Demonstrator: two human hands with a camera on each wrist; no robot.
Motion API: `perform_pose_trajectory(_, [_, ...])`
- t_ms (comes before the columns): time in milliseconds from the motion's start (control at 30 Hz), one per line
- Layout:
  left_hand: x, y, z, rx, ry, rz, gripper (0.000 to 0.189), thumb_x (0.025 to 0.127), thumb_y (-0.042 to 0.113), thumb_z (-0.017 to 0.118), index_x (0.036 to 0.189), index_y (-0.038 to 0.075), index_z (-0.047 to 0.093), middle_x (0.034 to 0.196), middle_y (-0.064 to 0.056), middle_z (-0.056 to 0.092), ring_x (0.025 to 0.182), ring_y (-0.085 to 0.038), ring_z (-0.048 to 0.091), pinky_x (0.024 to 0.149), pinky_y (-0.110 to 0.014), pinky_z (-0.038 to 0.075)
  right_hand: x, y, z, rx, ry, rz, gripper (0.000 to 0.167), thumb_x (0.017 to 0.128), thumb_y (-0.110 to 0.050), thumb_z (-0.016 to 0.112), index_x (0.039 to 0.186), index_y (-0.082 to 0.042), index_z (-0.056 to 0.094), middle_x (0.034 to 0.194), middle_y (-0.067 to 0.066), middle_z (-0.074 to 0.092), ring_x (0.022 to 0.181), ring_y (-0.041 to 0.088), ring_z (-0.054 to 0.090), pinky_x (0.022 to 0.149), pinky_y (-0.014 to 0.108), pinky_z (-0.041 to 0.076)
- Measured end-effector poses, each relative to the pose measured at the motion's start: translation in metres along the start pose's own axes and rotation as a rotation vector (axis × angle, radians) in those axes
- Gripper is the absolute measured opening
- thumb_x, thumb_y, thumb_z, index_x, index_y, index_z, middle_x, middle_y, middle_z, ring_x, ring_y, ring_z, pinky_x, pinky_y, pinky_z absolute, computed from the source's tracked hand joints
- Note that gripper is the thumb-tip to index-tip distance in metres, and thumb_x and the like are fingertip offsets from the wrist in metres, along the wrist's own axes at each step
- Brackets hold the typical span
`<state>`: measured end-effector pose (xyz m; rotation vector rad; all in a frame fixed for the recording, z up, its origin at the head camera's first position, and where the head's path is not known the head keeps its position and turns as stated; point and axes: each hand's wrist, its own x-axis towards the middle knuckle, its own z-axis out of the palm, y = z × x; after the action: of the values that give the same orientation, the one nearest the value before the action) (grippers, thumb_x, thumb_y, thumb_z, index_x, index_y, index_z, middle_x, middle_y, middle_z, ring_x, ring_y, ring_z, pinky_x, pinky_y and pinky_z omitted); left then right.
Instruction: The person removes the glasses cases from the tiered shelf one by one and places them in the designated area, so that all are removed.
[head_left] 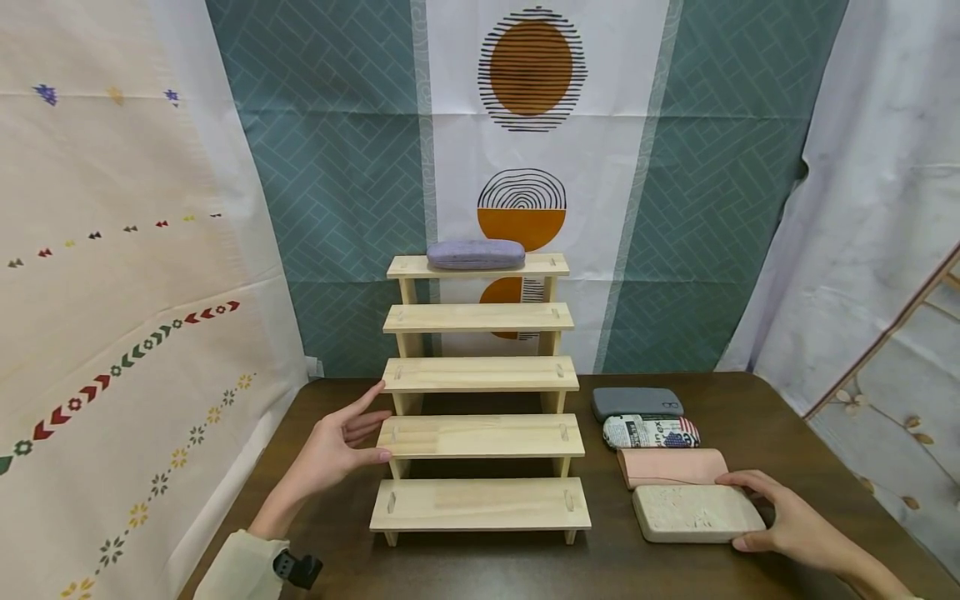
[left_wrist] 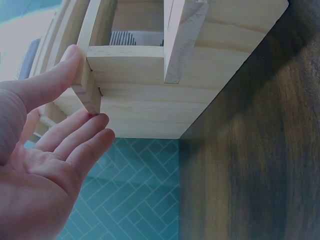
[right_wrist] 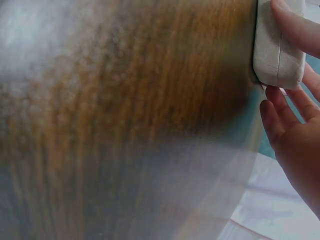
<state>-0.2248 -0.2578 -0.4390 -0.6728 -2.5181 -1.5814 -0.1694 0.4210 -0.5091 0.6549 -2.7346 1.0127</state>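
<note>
A pale wooden step rack (head_left: 480, 492) with several tiers stands in the middle of the table. My left hand (head_left: 341, 450) is at its left side, thumb and fingers holding the end of the second step from the bottom; in the left wrist view the thumb (left_wrist: 70, 57) and fingertips (left_wrist: 100, 122) lie on opposite sides of that board. On the right, my right hand (head_left: 780, 517) grips the right end of a cream glasses case (head_left: 693, 512), thumb at its near edge and fingers at its far edge. A purple glasses case (head_left: 476, 254) lies on the top step.
Behind the cream case, in a row on the dark wooden table (head_left: 495, 575), lie a pink case (head_left: 667, 467), a printed glasses case (head_left: 648, 432) and a grey glasses case (head_left: 637, 402). Patterned cloths hang at the back (head_left: 337, 192) and both sides.
</note>
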Motion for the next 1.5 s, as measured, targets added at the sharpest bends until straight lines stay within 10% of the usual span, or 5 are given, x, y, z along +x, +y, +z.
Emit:
perform_pose_trajectory(1100, [0.000,0.000,0.000,-0.011,-0.005,0.003,0.103,0.080,0.000,0.091,0.166,0.021,0.038,0.144,-0.024,0.060,0.131,-0.039,0.060,0.104,-0.054,0.050,0.001,-0.008,-0.009,0.018,-0.005,0.006,0.069,0.073,-0.010,0.097,0.134,-0.003,0.063,0.126,-0.004,0.061,0.104,0.001,0.058,0.078,0.023,0.052])
perform_pose_trajectory(1500, [0.000,-0.001,0.000,-0.015,-0.005,-0.001,0.103,0.080,0.001,0.091,0.166,0.020,0.038,0.145,-0.025,0.059,0.131,-0.039,0.061,0.104,-0.052,0.051,0.067,-0.073,-0.032,-0.036,0.054,-0.108,0.060,0.085,-0.014,0.091,0.139,-0.016,0.064,0.131,-0.003,0.066,0.114,-0.001,0.060,0.092,0.016,0.048])
